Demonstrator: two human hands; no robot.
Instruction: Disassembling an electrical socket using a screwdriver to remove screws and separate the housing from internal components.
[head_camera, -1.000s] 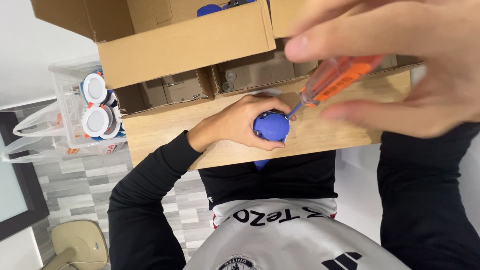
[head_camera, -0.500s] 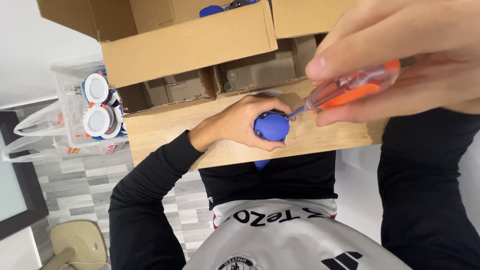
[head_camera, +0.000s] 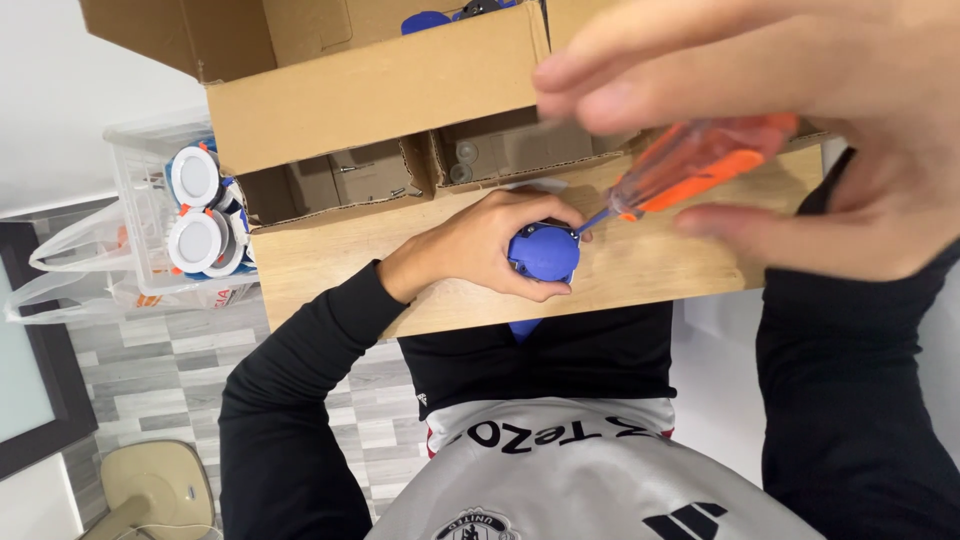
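Gripping blue part (head_camera: 543, 252) – left hand (head_camera: 480, 245); right hand (head_camera: 800, 120) pinching screwdriver (head_camera: 690, 165) – tip hidden, fingers blurred.

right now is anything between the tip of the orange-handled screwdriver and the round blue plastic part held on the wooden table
Nothing visible does. The orange-handled screwdriver, gripped by the right hand, already has its tip against the upper right edge of the round blue plastic part. The left hand wraps the part's left side and top, leaving that edge exposed above the wooden table.

Wall: plain white (head_camera: 60, 90), evenly lit.
Floor: grey wood-look tiles (head_camera: 170, 370).
Table: light wooden top (head_camera: 660, 270).
Chair: beige seat (head_camera: 150, 490), lower left corner.
Frame: dark edge with pale glass panel (head_camera: 30, 380), far left.
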